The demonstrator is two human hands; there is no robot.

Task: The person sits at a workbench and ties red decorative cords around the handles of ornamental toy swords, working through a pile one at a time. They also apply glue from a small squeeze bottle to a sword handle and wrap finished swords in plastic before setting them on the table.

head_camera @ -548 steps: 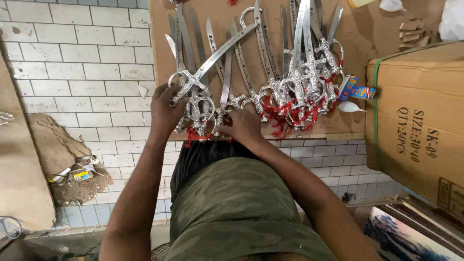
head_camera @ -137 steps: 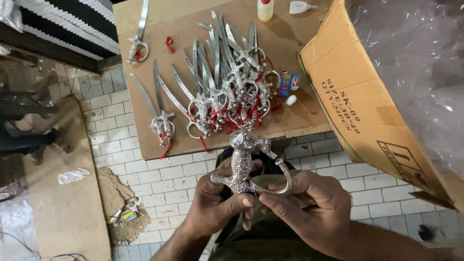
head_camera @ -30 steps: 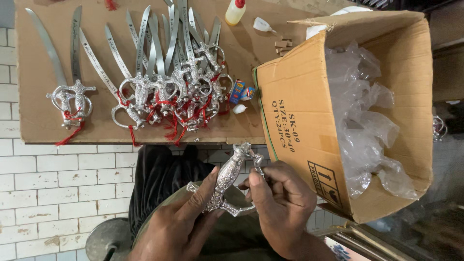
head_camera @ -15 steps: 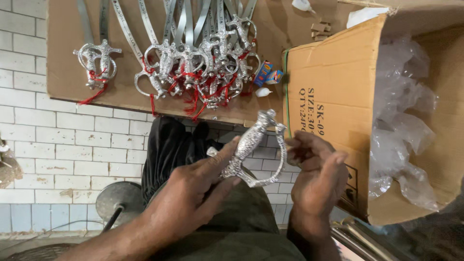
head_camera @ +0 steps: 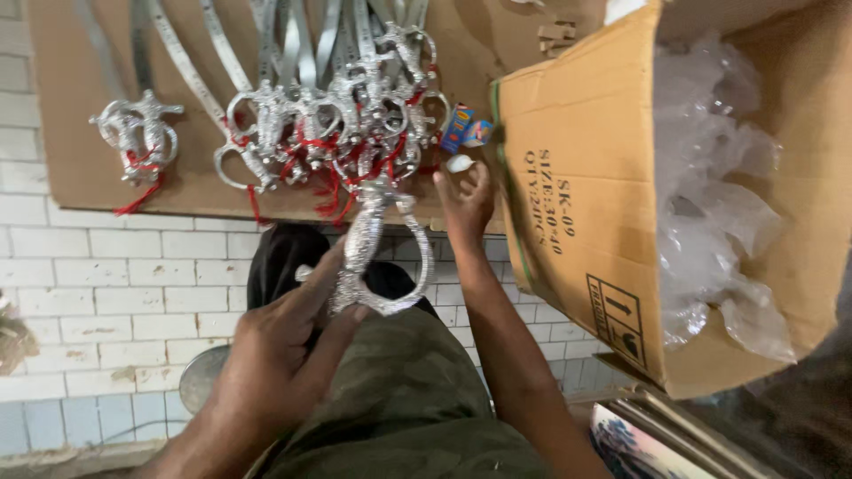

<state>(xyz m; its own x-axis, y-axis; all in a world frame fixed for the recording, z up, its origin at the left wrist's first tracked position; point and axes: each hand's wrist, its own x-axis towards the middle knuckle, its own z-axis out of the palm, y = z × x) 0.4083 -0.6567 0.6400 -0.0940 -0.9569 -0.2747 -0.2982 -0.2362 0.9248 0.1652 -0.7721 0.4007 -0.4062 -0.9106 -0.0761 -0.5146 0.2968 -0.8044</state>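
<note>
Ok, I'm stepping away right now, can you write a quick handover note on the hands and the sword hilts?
Left hand: holds one silver sword hilt over the lap, fingers around its grip.
Right hand: stretched out to the cardboard sheet, fingertips at a small white piece beside a little coloured packet; whether it grips the piece, I cannot tell.
Done: a pile of finished swords with red tassels lies on the sheet, one more apart at the left.
Left: the held hilt has no blade fitted.
Open cardboard box with clear plastic bags stands at the right.
</note>
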